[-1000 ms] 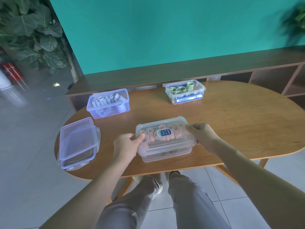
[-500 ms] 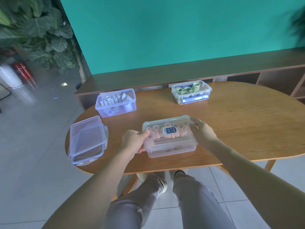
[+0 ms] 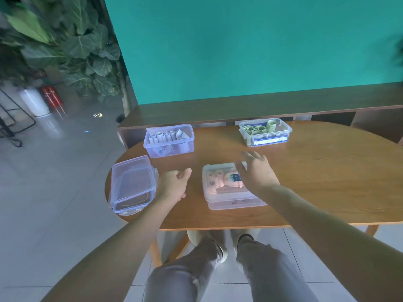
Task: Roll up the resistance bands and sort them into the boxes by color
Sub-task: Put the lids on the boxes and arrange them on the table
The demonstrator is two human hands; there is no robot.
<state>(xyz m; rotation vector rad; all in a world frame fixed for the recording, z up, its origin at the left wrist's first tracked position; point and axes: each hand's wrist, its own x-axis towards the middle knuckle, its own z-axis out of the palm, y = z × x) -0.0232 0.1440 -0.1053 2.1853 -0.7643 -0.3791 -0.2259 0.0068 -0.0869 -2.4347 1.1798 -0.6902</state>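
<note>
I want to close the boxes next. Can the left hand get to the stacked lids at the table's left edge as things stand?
Probably yes. The left hand hovers just right of the stacked lids, holding nothing, with only bare table between them. The right hand is over the pink box, out of the way.

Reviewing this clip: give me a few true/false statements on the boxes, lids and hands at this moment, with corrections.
1. The pink-band box has its lid on. True.
2. The left hand grips a lid. False: it holds nothing.
3. The green-band box stands open at the table's far right. True.
4. The right hand holds a green roll. False: its fingers are spread, empty, over the pink-band box.
5. The stacked lids lie left of the left hand. True.
</note>
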